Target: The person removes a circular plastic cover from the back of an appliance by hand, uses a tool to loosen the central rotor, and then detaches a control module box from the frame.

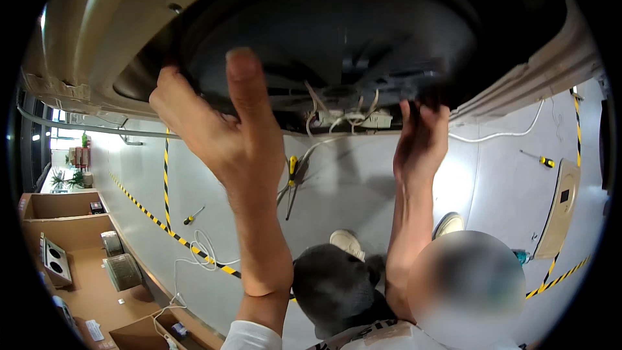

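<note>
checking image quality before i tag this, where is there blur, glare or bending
Head view: the left hand is sharp, the right hand slightly soft; glare whitens the floor near the left window; the dark round panel sits in shadow; the striped floor tape bends toward the rim.

A large round black drum (337, 32), shallow and dish-like, sits overhead inside a beige metal casing (97, 32); its rim faces down; white wires (350, 115) hang at its lower edge.
</note>
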Action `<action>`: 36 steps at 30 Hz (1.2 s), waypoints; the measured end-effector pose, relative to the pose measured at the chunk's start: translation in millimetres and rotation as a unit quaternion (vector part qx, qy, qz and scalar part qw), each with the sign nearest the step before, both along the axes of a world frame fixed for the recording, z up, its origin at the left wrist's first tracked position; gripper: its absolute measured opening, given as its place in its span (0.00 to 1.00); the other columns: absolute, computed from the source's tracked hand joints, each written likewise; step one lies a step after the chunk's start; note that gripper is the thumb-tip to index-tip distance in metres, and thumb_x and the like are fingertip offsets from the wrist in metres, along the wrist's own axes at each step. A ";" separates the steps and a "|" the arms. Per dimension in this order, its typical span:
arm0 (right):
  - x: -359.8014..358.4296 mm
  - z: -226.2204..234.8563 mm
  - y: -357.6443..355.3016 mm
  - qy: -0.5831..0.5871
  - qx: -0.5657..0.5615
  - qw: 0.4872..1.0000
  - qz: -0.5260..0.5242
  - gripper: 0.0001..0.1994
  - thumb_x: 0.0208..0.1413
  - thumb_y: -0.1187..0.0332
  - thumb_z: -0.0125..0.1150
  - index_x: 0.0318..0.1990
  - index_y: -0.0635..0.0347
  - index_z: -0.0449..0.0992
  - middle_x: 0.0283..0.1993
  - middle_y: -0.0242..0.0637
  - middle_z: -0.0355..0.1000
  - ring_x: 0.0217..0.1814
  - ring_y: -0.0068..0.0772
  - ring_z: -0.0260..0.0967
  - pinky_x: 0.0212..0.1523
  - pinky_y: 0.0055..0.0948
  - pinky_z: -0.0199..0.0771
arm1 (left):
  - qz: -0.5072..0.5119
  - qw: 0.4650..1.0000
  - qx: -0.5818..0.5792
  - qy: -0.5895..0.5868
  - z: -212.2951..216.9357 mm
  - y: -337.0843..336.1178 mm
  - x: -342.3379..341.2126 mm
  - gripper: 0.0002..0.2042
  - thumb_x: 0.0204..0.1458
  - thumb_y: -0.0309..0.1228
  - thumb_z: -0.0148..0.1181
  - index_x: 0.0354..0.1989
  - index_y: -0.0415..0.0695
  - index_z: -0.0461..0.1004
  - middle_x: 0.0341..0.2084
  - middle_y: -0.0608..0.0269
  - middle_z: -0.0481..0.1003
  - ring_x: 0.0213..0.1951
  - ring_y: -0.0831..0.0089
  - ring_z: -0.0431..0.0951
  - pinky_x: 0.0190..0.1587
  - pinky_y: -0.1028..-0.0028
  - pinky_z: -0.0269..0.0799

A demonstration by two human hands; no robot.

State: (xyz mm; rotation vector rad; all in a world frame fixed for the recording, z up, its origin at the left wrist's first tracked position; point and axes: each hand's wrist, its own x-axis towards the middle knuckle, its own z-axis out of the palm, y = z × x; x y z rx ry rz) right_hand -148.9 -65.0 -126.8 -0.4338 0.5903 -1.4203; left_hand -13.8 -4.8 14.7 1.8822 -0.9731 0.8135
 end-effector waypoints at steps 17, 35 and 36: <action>-0.2 -9.2 -12.6 0.000 0.028 0.999 -0.032 0.06 0.55 0.73 0.49 0.40 0.62 0.69 0.42 0.34 0.66 0.45 0.23 0.62 0.51 0.26 0.63 | -0.027 0.998 0.026 0.054 12.0 3.8 11.9 0.27 0.60 0.54 0.46 0.39 0.36 0.69 0.32 0.56 0.61 0.35 0.66 0.60 0.44 0.72 0.57; -0.9 11.5 -7.8 0.035 0.030 0.999 -0.010 0.09 0.54 0.73 0.47 0.43 0.58 0.65 0.43 0.30 0.65 0.45 0.22 0.61 0.55 0.29 0.63 | 0.013 0.997 0.036 0.061 5.6 -2.8 12.1 0.40 0.46 0.62 0.59 0.49 0.31 0.64 0.45 0.45 0.64 0.48 0.56 0.64 0.56 0.66 0.58; -1.2 13.0 -6.1 0.037 0.031 0.999 -0.009 0.03 0.54 0.72 0.47 0.35 0.55 0.67 0.38 0.29 0.66 0.45 0.23 0.62 0.57 0.31 0.64 | 0.011 0.998 0.025 0.062 6.4 -2.9 12.0 0.38 0.48 0.61 0.58 0.48 0.31 0.64 0.45 0.44 0.65 0.48 0.56 0.64 0.56 0.66 0.58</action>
